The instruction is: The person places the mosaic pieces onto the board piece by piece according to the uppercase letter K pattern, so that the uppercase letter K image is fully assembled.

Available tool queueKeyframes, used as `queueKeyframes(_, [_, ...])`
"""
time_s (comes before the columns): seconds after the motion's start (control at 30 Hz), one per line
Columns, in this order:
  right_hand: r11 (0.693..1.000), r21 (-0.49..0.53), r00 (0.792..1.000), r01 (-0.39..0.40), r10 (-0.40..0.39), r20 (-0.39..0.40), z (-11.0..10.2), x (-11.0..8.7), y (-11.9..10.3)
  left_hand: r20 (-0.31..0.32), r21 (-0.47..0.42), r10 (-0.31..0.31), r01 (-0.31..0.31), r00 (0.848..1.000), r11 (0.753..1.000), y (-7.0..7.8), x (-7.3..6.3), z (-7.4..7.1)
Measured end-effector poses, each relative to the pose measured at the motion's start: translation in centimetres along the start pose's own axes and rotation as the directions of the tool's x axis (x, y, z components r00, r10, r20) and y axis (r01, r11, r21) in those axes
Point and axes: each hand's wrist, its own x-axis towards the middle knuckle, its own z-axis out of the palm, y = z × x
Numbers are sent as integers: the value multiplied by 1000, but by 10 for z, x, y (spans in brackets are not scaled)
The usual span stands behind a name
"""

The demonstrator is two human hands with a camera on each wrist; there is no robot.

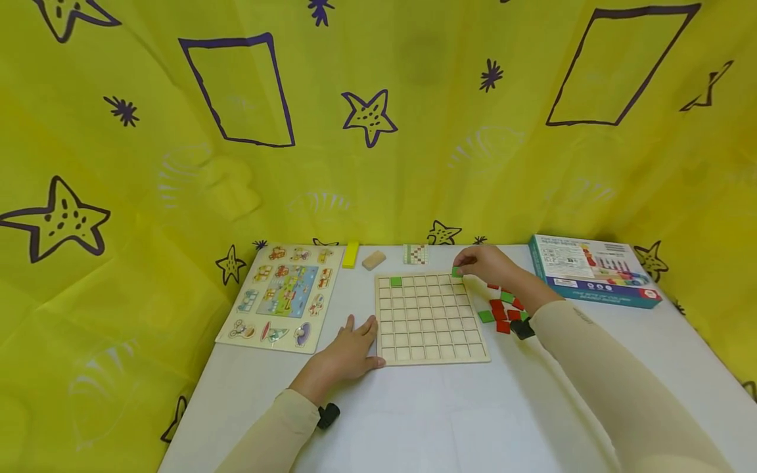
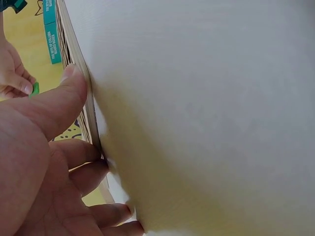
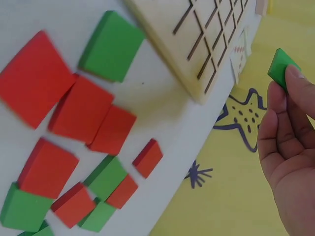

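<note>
- Far left stands one picture puzzle board [image 1: 301, 279], flat on the table.
- Next comes the left hand [image 1: 351, 348], back upward, fingers straight and spread; its thumb rests on the near edge of the grid board [image 1: 432, 312] at the corner, with fingertips along the left side.
- Beyond that hand lie two blocks: one yellow block [image 1: 351, 255] and, to its right, one plain wooden block [image 1: 374, 261].
- The single grid board lies centrally, its cells seven by seven, with one green square [image 1: 396, 281] in the far row near the left corner.
- Behind it is one small pattern card [image 1: 416, 254].
- The right hand [image 1: 491, 265] reaches forward with its arm extended, thumb and fingers pinching one green tile [image 1: 456, 270] at the board's far right corner.
- Under that forearm are loose tiles [image 1: 498, 309]: about seven red and five green, though the wrist view crops the pile and the count may be short.
- Far right, one box [image 1: 591, 266] lies flat.
</note>
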Motion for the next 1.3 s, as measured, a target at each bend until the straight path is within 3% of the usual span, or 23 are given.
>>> queueKeyframes(0.7, [992,114,997,53,-58,44,42,31,-41,-2,29,7,-7,1000,1000,0,0,-1])
queueKeyframes(1.3, [992,60,990,107,-112,88,79,56,-51,9,14,-7,7,1000,1000,-1,3,2])
